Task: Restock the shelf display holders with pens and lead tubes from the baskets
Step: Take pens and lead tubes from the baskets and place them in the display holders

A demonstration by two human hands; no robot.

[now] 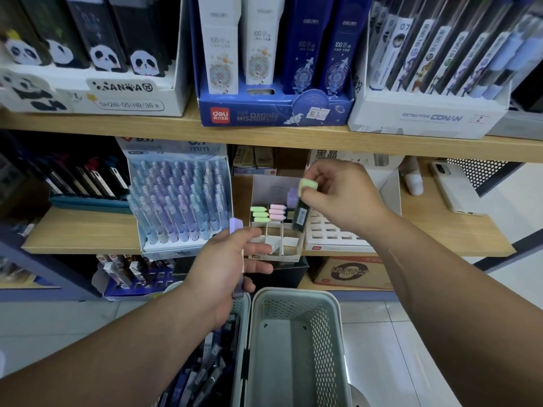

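My right hand (338,198) pinches a green-capped lead tube (302,211) by its cap, holding it upright over the right side of the white divided holder (295,251) on the middle shelf. Green-capped tubes (260,216) and pink-capped tubes (277,212) lie in the holder's back slots, and a purple-capped tube (291,198) stands behind them. My left hand (229,265) grips a purple-capped lead tube (236,226) in front of the holder, its cap sticking up above the fingers.
A pale green perforated basket (296,301) sits below, beside a second basket (244,306) full of dark tubes under my left arm. A display of pastel pens (179,201) stands left of the holder, a white slotted tray (332,233) to its right. A phone (455,189) lies on the shelf's right end.
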